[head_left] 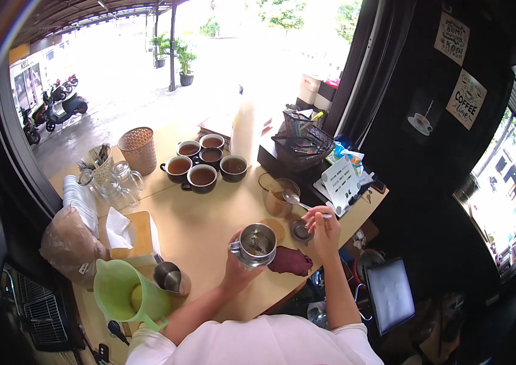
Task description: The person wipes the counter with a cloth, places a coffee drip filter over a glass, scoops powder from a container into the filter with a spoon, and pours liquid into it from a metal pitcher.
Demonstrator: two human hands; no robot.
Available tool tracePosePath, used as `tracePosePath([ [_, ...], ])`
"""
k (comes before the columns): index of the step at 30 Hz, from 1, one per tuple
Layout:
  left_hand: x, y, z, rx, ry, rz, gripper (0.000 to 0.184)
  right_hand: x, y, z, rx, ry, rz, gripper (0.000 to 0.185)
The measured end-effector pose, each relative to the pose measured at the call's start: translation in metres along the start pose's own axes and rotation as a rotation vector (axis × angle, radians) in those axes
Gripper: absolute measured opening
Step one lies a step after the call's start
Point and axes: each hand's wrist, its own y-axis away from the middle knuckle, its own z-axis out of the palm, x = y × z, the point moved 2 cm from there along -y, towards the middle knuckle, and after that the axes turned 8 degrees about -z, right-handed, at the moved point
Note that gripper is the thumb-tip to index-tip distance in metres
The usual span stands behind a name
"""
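Note:
My left hand is wrapped round a shiny metal cup with a side handle; a little of something sits inside, too unclear to name. A spoon is pinched in my right hand, its bowl at the rim of a clear jar with brownish contents. Between the hands lie a round tan disc and a small round metal piece. Beside the metal cup, a folded maroon cloth rests on the table.
Several dark cups of brown drink stand mid-table, with glass mugs to their left. A green pitcher, a metal jug and a tissue box are near my left arm. A black basket and white card stand right.

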Motion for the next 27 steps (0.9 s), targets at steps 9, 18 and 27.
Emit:
tracePosePath([
  [9,0.002,0.003,0.005,0.013,0.118,-0.009,0.103,-0.094,0.037,0.014,-0.004,-0.276,-0.084,0.034],
  [18,-0.003,0.004,0.004,0.027,-0.003,0.001,0.104,-0.112,0.053,0.036,0.097,-0.282,-0.027,0.027],
  [27,0.008,0.002,0.006,0.022,-0.048,0.028,0.103,-0.115,0.048,0.053,0.097,-0.118,0.027,0.029],
])
